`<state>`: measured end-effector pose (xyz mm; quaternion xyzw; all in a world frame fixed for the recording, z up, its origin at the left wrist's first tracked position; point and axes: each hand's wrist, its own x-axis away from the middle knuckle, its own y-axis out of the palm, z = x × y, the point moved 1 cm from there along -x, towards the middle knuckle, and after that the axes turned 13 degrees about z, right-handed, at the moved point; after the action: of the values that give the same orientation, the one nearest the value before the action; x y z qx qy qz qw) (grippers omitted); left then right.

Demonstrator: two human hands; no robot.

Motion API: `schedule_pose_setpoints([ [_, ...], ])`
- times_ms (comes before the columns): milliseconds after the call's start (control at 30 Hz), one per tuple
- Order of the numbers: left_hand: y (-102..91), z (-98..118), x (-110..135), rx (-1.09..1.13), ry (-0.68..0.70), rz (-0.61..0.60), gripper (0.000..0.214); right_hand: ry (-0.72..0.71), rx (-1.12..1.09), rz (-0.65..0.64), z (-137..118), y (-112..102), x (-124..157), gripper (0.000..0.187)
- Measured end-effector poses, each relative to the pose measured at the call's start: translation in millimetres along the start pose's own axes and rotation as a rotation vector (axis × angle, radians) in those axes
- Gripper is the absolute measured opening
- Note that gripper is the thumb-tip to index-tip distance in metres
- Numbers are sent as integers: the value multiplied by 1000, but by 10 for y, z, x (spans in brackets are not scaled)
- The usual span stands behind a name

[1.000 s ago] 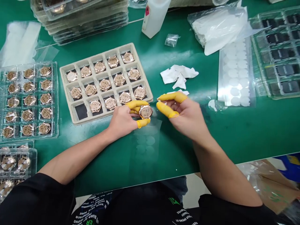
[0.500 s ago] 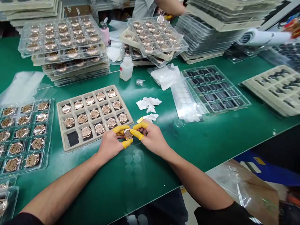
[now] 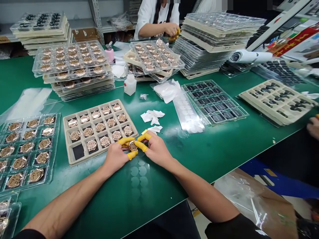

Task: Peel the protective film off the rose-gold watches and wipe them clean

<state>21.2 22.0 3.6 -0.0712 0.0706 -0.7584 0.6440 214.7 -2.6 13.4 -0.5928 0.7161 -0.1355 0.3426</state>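
Pinching one watch case point(image 3: 133, 145) together (yellow fingertip covers), left hand point(image 3: 117, 156) and right hand point(image 3: 156, 149) meet.

Hidden and cut-off parts

My fingertips cover most of the watch case point(image 3: 132, 145); its face I cannot read. The clear tray point(image 3: 25, 149) at left is cut by the frame edge, and the co-worker's hand point(image 3: 313, 127) at right too.

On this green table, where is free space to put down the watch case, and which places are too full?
Bare green table lies right of the right hand, below the clear tray of dark parts. Another strip runs near the front edge, under the forearms. Crowded: the beige tray of gold watch cases, the white paper scraps, and the stacked trays behind.
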Motion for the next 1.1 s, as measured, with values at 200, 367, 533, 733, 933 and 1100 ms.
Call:
schedule_pose_setpoints([
  [200, -1, -18, -3, 13, -17, -9, 50, -152, 15, 66, -24, -17, 7, 12],
  [367, -9, -16, 0, 13, -64, -12, 53, -266, 7, 75, -44, -30, 13, 7],
  [533, -7, -15, -10, 64, -95, -20, 53, -257, -61, 69, -72, -52, 9, 8],
  [733, 17, -8, -8, 78, -103, -13, 52, -33, -336, 61, -85, -103, 16, 11],
  [933, 45, -75, -36, 143, -73, -42, 57, 426, -455, -50, 26, -76, 39, 31],
  [1100, 43, -114, -37, 167, -86, -75, 62, 536, -490, -112, 22, -32, 56, 36],
])
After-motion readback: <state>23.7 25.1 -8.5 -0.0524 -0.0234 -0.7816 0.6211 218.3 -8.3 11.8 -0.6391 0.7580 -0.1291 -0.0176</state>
